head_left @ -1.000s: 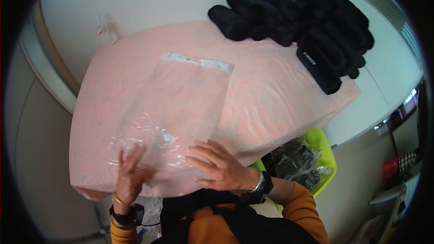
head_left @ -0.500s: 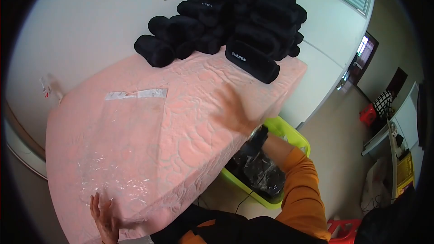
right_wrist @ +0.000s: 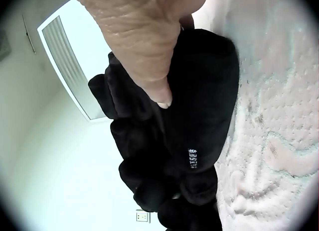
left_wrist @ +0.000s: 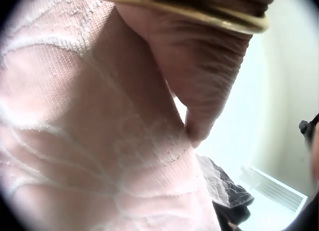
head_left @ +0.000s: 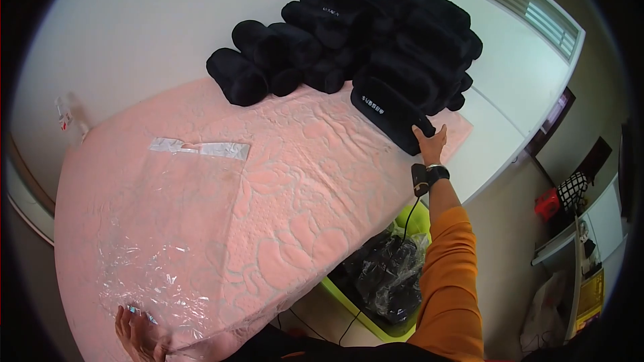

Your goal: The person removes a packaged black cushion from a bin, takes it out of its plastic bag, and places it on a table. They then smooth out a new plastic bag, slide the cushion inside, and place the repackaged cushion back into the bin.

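My right hand (head_left: 433,142) grips the near end of a black bolster cushion (head_left: 384,112) with white lettering. In the right wrist view the thumb lies along the black cloth of that cushion (right_wrist: 204,106), while the other fingers are mostly hidden behind its end. My left hand (head_left: 142,335) rests at the near edge of a clear plastic bag (head_left: 181,208), fingers loosely bent. That bag lies flat on the pink quilted cover, its white sealing strip (head_left: 231,151) at the far end. From the left wrist, my thumb (left_wrist: 199,126) shows against the pink cloth.
A pile of black bolsters (head_left: 322,20) stands against the wall at the back. Beside the pink-covered surface (head_left: 302,181) on the right sits a lime green tub (head_left: 372,328) holding plastic-wrapped dark items. A small clear bottle (head_left: 67,117) stands at the far left corner.
My right hand has left the plastic bag, swung right and forward, and taken hold of the lettered bolster. The left hand has stayed near the bag's near end. The head view has turned right.
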Tool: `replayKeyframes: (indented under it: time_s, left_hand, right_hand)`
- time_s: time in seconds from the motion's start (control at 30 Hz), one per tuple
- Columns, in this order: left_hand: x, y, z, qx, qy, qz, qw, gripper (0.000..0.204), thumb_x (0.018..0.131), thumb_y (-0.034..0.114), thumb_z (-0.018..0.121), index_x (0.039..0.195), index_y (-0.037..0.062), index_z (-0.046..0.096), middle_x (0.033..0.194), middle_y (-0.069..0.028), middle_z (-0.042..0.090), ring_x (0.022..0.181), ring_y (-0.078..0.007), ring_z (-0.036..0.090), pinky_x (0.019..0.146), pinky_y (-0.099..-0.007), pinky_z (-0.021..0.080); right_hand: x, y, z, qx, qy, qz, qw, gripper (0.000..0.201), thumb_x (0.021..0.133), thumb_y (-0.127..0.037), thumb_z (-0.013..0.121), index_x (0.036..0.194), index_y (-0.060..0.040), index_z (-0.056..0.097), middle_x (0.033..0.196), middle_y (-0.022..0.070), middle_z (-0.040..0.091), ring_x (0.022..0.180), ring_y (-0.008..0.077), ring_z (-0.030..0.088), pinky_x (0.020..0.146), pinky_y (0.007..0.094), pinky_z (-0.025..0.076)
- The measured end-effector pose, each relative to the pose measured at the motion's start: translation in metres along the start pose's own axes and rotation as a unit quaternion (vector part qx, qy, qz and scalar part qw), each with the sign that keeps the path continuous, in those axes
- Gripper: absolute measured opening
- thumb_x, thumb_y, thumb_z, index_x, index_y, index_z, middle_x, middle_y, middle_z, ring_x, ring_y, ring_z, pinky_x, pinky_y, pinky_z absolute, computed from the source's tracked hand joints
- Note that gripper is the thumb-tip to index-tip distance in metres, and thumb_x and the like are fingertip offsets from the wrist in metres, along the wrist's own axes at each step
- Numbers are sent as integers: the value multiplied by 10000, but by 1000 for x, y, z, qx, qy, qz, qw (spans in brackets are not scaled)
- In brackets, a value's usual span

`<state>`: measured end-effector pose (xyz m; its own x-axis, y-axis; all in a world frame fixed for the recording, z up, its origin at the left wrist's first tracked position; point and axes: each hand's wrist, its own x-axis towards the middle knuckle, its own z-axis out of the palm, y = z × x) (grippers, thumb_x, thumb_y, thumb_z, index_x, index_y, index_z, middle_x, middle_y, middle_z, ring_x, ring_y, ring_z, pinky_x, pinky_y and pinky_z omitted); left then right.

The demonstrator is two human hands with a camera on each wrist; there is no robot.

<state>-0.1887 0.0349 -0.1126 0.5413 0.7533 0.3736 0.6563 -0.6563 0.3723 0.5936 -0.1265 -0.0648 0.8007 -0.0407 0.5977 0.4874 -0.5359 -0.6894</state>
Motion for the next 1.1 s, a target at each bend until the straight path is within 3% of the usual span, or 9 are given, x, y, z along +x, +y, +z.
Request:
replayKeyframes:
  time_s: [0.2, 0.33, 0.5, 0.6, 0.77, 0.83, 0.97, 1.03, 1.1]
  left_hand:
    - [7, 3, -7, 24, -28, 16, 999, 536, 825, 423, 597, 1202, 42, 571, 1363, -203, 434, 1317, -411, 330, 1093, -522, 235]
    - [12, 1, -6, 18, -61, 52, 997, 906, 796, 610, 648, 1465, 95, 316, 1475, -201, 351, 1326, -421, 354, 1082, -481, 323]
    - [31, 15, 8, -35, -68, 78, 994, 361, 816, 203, 612, 1130, 23, 613, 1336, -218, 448, 1276, -416, 379, 1070, -491, 293]
    - [60, 34, 14, -65, -99, 133, 984, 323, 796, 108, 613, 1105, 14, 629, 1323, -219, 470, 1247, -423, 414, 1057, -495, 311]
    - [70, 47, 3, -21, -147, 175, 973, 330, 774, 90, 631, 1095, 13, 642, 1317, -224, 486, 1237, -426, 433, 1035, -529, 319]
    - [67, 47, -7, 6, -150, 187, 971, 325, 774, 101, 643, 1086, 9, 645, 1315, -229, 484, 1238, -425, 432, 1026, -532, 330]
    - [55, 62, -54, -75, -150, 86, 982, 468, 804, 166, 673, 1235, 19, 567, 1358, -204, 472, 1266, -388, 436, 1030, -519, 344]
    - [70, 113, -72, -360, 92, 59, 926, 662, 834, 275, 675, 1393, 36, 414, 1431, -169, 417, 1310, -325, 416, 1055, -469, 344]
    - [74, 63, -58, -482, 62, 60, 872, 721, 840, 337, 658, 1427, 51, 352, 1455, -151, 387, 1330, -304, 392, 1071, -452, 328]
  right_hand:
    - [-11, -8, -2, 54, -126, 15, 990, 949, 659, -366, 814, 1382, 38, 351, 1243, 267, 552, 1150, 362, 550, 1011, 375, 413]
    - [-17, -7, -6, 20, -136, -15, 990, 746, 667, -305, 803, 1249, 54, 504, 1062, 195, 658, 982, 317, 638, 919, 348, 476]
    - [-28, -16, -11, 107, -76, 21, 991, 456, 685, -221, 766, 1023, 43, 609, 952, 173, 680, 887, 300, 650, 833, 373, 498]
    - [-27, -22, -29, 378, -118, 236, 888, 488, 733, -206, 729, 1149, 14, 600, 1030, 106, 669, 928, 241, 643, 867, 336, 492]
    - [-48, -28, -58, 434, -201, 253, 841, 432, 782, -206, 675, 1158, -5, 602, 1061, 81, 668, 961, 210, 639, 891, 330, 489]
    - [-77, -62, -70, 575, -312, 237, 719, 408, 824, -208, 623, 1173, 3, 593, 1091, 72, 667, 1000, 195, 633, 917, 334, 489]
    - [-127, -143, -87, 587, -451, 255, 622, 406, 859, -199, 567, 1210, 7, 574, 1127, 99, 662, 1018, 200, 640, 963, 340, 481]
    - [-147, -177, -83, 566, -536, 276, 562, 399, 866, -201, 555, 1202, 14, 579, 1115, 109, 667, 987, 206, 654, 955, 340, 490]
    - [-174, -226, -94, 579, -609, 215, 498, 392, 862, -207, 566, 1184, 14, 594, 1123, 99, 665, 986, 185, 652, 942, 328, 497]
